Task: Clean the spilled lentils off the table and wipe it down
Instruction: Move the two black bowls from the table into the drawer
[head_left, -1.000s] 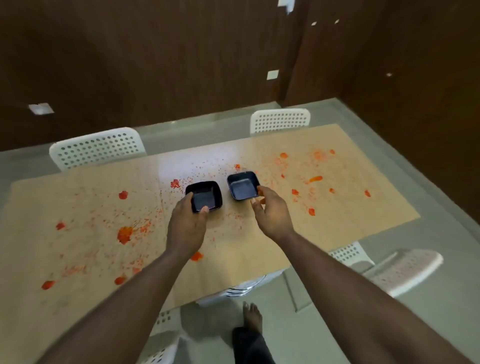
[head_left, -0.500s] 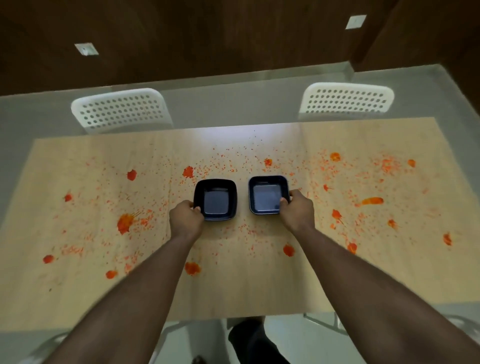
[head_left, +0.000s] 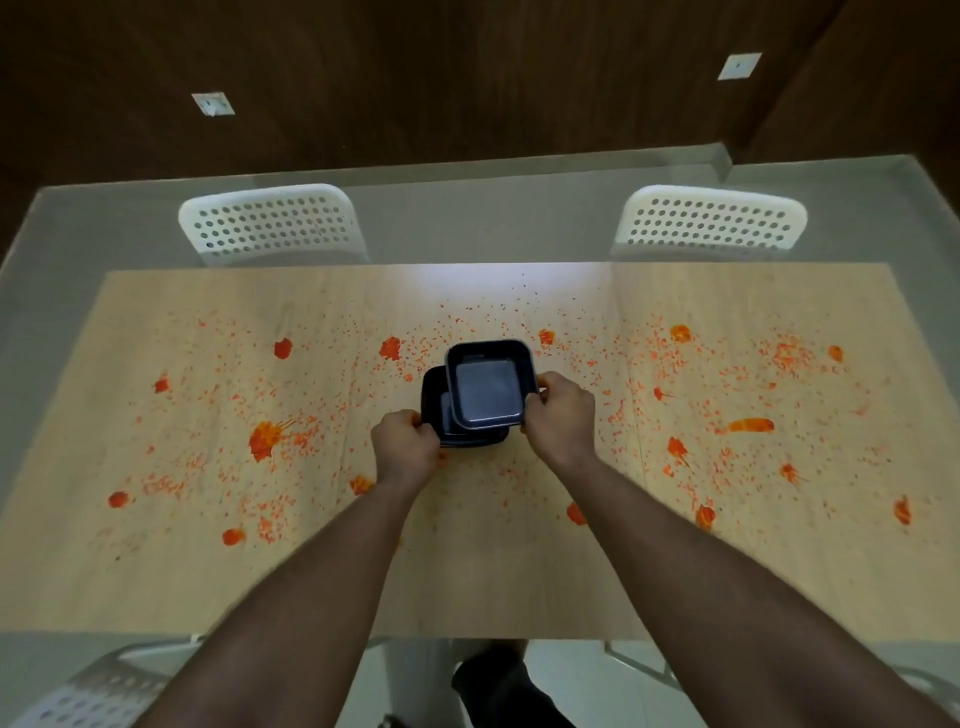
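Right now my right hand pinches the upper black bowl by its rim, tilted over the lower bowl, which my left hand grips at its edge. I judge this as stacking the 2 bowls before clearing. Lentils lie scattered across the table. Next: seat it squarely.

Table: light wood, fills centre of frame.
Lentils: orange clumps and specks scattered across whole top.
Upper bowl: dark, square, overlapping lower bowl, centre frame.
Right hand: gripping upper bowl's right edge.
Left hand: gripping lower bowl's left edge.
Chairs: white, perforated, upper frame.
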